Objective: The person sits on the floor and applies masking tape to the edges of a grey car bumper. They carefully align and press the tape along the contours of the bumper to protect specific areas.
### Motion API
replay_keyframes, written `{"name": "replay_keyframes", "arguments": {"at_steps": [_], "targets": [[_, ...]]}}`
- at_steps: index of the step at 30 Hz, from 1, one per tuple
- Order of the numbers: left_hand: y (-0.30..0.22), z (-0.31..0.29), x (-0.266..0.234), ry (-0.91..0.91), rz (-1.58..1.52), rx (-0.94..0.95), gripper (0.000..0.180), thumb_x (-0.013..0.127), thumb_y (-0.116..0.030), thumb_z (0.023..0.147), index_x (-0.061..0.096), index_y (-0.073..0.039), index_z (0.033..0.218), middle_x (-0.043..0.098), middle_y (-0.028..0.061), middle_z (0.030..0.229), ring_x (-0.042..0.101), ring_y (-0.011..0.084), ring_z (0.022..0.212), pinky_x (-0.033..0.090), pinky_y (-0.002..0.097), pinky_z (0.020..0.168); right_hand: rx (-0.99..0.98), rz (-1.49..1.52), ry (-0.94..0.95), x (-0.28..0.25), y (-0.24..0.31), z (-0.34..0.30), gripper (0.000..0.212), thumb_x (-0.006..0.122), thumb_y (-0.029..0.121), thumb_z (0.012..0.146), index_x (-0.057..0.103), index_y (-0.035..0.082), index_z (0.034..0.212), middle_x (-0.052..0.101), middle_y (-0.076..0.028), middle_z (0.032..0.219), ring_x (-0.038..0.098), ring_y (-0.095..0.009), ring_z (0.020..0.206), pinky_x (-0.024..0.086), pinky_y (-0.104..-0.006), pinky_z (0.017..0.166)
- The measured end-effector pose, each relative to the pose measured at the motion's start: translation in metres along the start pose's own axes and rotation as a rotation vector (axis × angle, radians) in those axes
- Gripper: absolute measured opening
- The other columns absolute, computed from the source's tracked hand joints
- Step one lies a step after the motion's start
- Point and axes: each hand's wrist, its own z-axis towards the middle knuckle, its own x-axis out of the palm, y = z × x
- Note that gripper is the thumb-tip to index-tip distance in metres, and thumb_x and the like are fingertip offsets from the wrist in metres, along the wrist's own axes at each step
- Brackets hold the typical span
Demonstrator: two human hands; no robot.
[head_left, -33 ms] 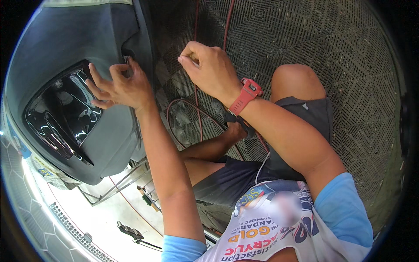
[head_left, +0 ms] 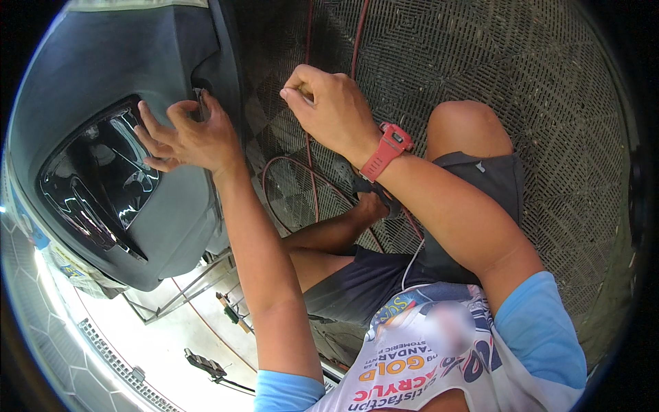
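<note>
A large grey car body panel (head_left: 117, 62) with a glossy black insert (head_left: 96, 178) fills the left of the view. My left hand (head_left: 185, 141) lies flat on the panel's right edge with its fingers spread, and its fingertips touch the rim of a dark gap there. My right hand (head_left: 329, 110) hovers just right of that edge, apart from the panel. Its fingers are curled and its thumb and forefinger are pinched together; I cannot tell whether something small is between them. A red watch (head_left: 388, 151) sits on that wrist.
I sit with bent legs on dark grid-patterned floor tiles (head_left: 515, 62). A thin red hose (head_left: 312, 185) loops over the floor between the panel and my knee (head_left: 467, 123). A metal stand (head_left: 178, 295) shows under the panel, above a bright pale floor.
</note>
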Motion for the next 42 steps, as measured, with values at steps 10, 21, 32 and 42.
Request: {"name": "replay_keyframes", "arguments": {"at_steps": [10, 21, 32, 42], "targets": [[-0.010, 0.024, -0.011, 0.124, 0.045, -0.113, 0.088, 0.086, -0.034, 0.068, 0.044, -0.016, 0.143, 0.018, 0.0252, 0.162, 0.009, 0.0581, 0.151, 0.009, 0.0781, 0.112, -0.010, -0.005, -0.014, 0.000, -0.005, 0.003, 0.016, 0.069, 0.021, 0.093, 0.070, 0.006, 0.091, 0.074, -0.015, 0.080, 0.073, -0.036, 0.077, 0.058, -0.0454, 0.071], [-0.005, 0.033, -0.013, 0.175, 0.004, -0.139, 0.097, 0.086, -0.032, 0.071, 0.036, -0.019, 0.153, 0.008, 0.0293, 0.165, -0.002, 0.0617, 0.151, 0.004, 0.0818, 0.111, 0.009, -0.028, 0.007, 0.002, -0.005, 0.001, 0.015, 0.070, 0.021, 0.092, 0.071, 0.006, 0.092, 0.073, -0.014, 0.078, 0.072, -0.036, 0.076, 0.057, -0.0465, 0.072], [-0.001, 0.024, -0.025, 0.167, 0.018, -0.058, 0.099, 0.090, -0.041, 0.075, 0.036, -0.024, 0.157, 0.016, 0.0233, 0.165, 0.012, 0.0541, 0.152, 0.013, 0.0753, 0.113, -0.003, -0.010, 0.075, 0.001, -0.007, 0.000, 0.020, 0.068, 0.022, 0.095, 0.071, 0.005, 0.106, 0.075, -0.016, 0.086, 0.073, -0.032, 0.075, 0.056, -0.0404, 0.070], [-0.006, -0.062, -0.102, 0.904, -1.083, -0.830, 0.027, 0.073, -0.015, 0.099, 0.072, 0.001, 0.121, 0.074, 0.0085, 0.114, 0.067, 0.0164, 0.103, 0.051, 0.0307, 0.095, -0.056, 0.067, 0.581, 0.009, 0.008, -0.026, 0.065, 0.057, 0.023, 0.100, 0.033, 0.005, 0.157, 0.072, -0.026, 0.105, 0.068, -0.047, 0.093, 0.053, -0.0524, 0.085]]}}
